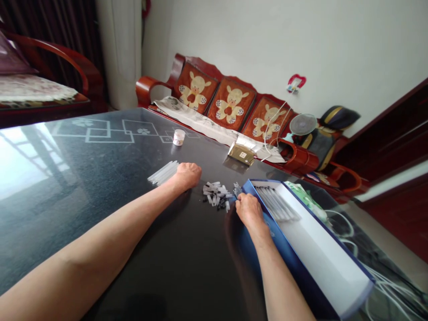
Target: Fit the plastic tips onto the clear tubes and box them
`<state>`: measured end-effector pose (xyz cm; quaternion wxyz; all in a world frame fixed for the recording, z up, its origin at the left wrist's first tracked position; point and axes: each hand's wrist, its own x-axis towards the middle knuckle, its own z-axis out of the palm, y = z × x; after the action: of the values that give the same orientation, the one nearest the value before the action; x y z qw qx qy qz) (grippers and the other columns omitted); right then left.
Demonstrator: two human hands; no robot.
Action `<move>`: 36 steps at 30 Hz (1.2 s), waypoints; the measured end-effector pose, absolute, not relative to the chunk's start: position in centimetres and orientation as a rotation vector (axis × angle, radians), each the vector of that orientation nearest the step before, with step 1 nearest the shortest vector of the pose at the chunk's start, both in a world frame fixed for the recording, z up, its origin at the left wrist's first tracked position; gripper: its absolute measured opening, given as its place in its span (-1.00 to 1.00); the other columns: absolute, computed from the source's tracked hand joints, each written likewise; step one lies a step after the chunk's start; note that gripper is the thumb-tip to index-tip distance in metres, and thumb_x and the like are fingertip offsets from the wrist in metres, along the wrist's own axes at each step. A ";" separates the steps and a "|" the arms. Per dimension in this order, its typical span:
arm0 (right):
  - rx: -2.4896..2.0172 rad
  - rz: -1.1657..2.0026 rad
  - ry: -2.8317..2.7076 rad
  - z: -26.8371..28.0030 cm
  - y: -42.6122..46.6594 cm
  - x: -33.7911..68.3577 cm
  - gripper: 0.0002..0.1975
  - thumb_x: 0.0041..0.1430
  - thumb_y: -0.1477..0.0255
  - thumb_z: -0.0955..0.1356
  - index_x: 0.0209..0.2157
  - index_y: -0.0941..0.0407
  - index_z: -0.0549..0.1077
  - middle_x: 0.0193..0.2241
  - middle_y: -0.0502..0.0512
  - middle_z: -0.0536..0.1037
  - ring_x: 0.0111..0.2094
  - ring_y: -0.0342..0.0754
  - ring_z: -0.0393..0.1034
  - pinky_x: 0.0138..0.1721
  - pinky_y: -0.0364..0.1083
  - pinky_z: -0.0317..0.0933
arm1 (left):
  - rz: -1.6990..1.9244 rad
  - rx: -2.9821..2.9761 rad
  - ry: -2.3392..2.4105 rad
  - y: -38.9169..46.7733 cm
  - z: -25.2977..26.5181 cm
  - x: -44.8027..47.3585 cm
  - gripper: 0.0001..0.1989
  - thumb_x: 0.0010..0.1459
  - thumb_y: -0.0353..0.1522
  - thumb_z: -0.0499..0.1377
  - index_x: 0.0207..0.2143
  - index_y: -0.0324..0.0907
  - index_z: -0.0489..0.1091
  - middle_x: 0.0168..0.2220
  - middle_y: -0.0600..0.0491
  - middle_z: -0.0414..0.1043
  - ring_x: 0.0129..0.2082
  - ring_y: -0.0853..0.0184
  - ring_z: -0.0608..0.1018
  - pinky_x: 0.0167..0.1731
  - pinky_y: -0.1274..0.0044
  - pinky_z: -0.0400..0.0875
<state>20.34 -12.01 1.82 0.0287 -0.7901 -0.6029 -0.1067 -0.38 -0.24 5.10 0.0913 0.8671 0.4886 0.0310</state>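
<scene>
- A person sits at a dark glossy table (100,178), both bare forearms stretched out over it.
- The left hand (187,174) is curled shut into a loose fist, knuckles up; whether anything lies inside it cannot be told. Just beyond its fingers, touching or nearly so, lies a bundle of clear plastic tubes (163,173).
- The right hand (248,210) rests at the near corner of a blue-and-white box (321,249), fingers bent down over a small bunch of thin dark-tipped sticks (237,190); the grip itself is hidden, so whether it pinches them cannot be told.
- Between the two hands, just left of the right fingertips, a loose heap of small grey and black caps (216,194) is spread on the table.
- Inside the box, to the right of the right fingers, a row of pale tubes (277,203) lies side by side, filling only the far end; most of the white tray is bare, so the work looks early or only part done.
- Farther off stand a small white jar (179,137) and a gold packet (241,154), beyond both hands.
</scene>
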 end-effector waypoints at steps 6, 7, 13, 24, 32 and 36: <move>-2.601 -0.181 -1.746 2.3 -11.9 20.2 -0.74 0.13 0.49 0.25 -0.28 0.14 0.57 -0.28 0.27 0.59 -0.19 0.09 0.50 -0.21 -0.09 0.28 | -0.013 2.540 1.560 0.1 5.6 -0.7 -0.60 -0.03 -0.33 0.26 -0.08 -0.19 0.49 -0.12 -0.20 0.52 -0.03 0.14 0.53 -0.03 0.46 0.39; -2.612 -0.152 -1.733 2.4 -11.8 20.2 -0.74 0.12 0.50 0.25 -0.28 0.14 0.58 -0.27 0.28 0.59 -0.18 0.09 0.50 -0.21 -0.08 0.29 | -0.015 2.524 1.573 0.4 5.7 -0.8 -0.59 -0.03 -0.34 0.25 -0.07 -0.19 0.49 -0.11 -0.20 0.52 -0.04 0.14 0.53 -0.04 0.46 0.40; -2.670 -0.108 -1.666 2.7 -11.6 19.4 -0.69 0.16 0.46 0.22 -0.28 0.18 0.59 -0.24 0.35 0.58 -0.18 0.15 0.51 -0.21 -0.02 0.31 | 0.173 2.430 1.405 1.9 6.2 -1.7 -0.59 -0.01 -0.37 0.13 -0.06 -0.11 0.49 -0.12 -0.02 0.54 -0.09 0.22 0.54 -0.11 0.54 0.41; -2.517 -0.217 -1.598 3.0 -11.4 19.4 -0.66 0.19 0.45 0.17 -0.13 0.26 0.48 -0.30 0.38 0.57 -0.28 0.16 0.51 -0.27 0.03 0.28 | 0.470 2.007 1.102 2.4 4.8 -1.8 -0.46 0.01 -0.45 0.04 0.10 -0.16 0.36 -0.69 0.18 0.36 -0.60 0.40 0.47 -0.53 0.64 0.38; -1.544 0.442 -1.284 1.7 -10.7 17.2 -0.62 0.14 0.17 0.24 -0.17 0.13 0.47 -0.28 0.17 0.57 -0.34 -0.01 0.48 -0.39 -0.09 0.33 | 0.603 1.557 1.020 1.6 4.0 -0.1 -0.68 0.06 -0.50 0.05 -0.15 -0.29 0.49 -0.69 0.13 0.39 -0.68 0.47 0.43 -0.62 0.67 0.33; -1.411 0.635 -1.277 1.0 -10.9 15.4 -0.60 0.04 0.13 0.35 -0.17 0.12 0.44 -0.32 0.12 0.56 -0.36 -0.03 0.47 -0.40 -0.11 0.33 | 0.658 1.505 1.047 0.9 3.8 1.2 -0.70 0.14 -0.47 0.04 -0.12 -0.30 0.47 -0.65 0.12 0.41 -0.63 0.45 0.47 -0.57 0.66 0.34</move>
<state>15.38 -10.92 1.00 0.5377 -0.5931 -0.5367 0.2668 1.16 0.93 3.76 0.5620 0.6391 0.4445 0.2794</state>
